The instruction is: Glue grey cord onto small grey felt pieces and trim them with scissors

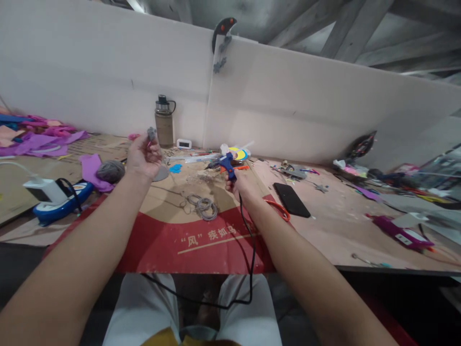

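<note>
My left hand [144, 156] is raised above the table with its fingers pinched on a small grey felt piece [151, 133]. Under it lies a grey felt disc [161, 173]. My right hand [236, 185] is wrapped round the handle of a blue glue gun [225, 163], whose nozzle points left, low over the cardboard. A black cord [248, 250] runs from the gun back over the table edge to my lap. Between my arms lies a coil of grey wire [203, 205] on the red and brown cardboard [194, 242].
A black phone [291, 199] and orange scissors [279, 210] lie right of my right arm. A water bottle [164, 122] and small white clock [184, 143] stand at the back wall. Purple felt scraps [39, 142], grey yarn [110, 170] and a white charger [45, 190] sit left.
</note>
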{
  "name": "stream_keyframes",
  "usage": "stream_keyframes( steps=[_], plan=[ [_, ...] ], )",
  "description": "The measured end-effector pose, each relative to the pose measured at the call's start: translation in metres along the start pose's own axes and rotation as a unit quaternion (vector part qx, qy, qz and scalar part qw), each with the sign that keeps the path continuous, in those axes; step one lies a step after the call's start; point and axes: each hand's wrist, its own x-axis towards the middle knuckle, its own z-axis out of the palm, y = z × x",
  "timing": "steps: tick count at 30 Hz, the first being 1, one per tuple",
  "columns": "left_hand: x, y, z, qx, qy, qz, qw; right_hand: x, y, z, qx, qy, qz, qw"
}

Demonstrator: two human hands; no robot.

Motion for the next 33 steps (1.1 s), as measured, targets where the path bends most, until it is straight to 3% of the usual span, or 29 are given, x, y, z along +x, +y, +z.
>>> stream_keyframes(
  steps=[5, 10, 13, 15, 17, 18, 20, 25, 29, 33],
  plan=[
    [0.001, -0.012, 0.001, 0.103, 0.03, -0.025, 0.994, -0.002, -0.002, 0.002, -0.171, 0.013, 0.021, 0.985],
    [0.0, -0.023, -0.004, 0.21, 0.039, -0.023, 0.977, -0.018, -0.014, -0.011, -0.329, 0.042, -0.064, 0.941],
    [-0.002, -0.027, -0.007, 0.256, 0.001, 0.005, 0.967, -0.035, -0.02, -0.032, -0.509, 0.049, -0.165, 0.843],
    [-0.004, -0.028, -0.008, 0.28, -0.02, 0.017, 0.96, -0.05, -0.018, -0.051, -0.621, 0.049, -0.175, 0.763],
    [-0.005, -0.03, -0.008, 0.3, -0.033, 0.022, 0.953, -0.065, -0.011, -0.069, -0.729, -0.052, -0.163, 0.663],
    [-0.006, -0.031, -0.007, 0.311, -0.036, 0.025, 0.949, -0.072, -0.007, -0.076, -0.757, -0.096, -0.151, 0.628],
    [-0.007, -0.032, -0.007, 0.327, -0.038, 0.035, 0.943, -0.083, 0.004, -0.084, -0.777, -0.138, -0.137, 0.599],
    [-0.009, -0.036, -0.008, 0.35, -0.034, 0.06, 0.934, -0.088, 0.017, -0.082, -0.766, -0.056, -0.096, 0.633],
    [-0.009, -0.036, -0.009, 0.368, -0.021, 0.079, 0.926, -0.081, 0.011, -0.084, -0.761, -0.062, -0.052, 0.644],
    [-0.012, -0.035, -0.006, 0.368, -0.012, 0.085, 0.926, -0.077, 0.011, -0.1, -0.706, -0.04, -0.025, 0.706]
  ],
)
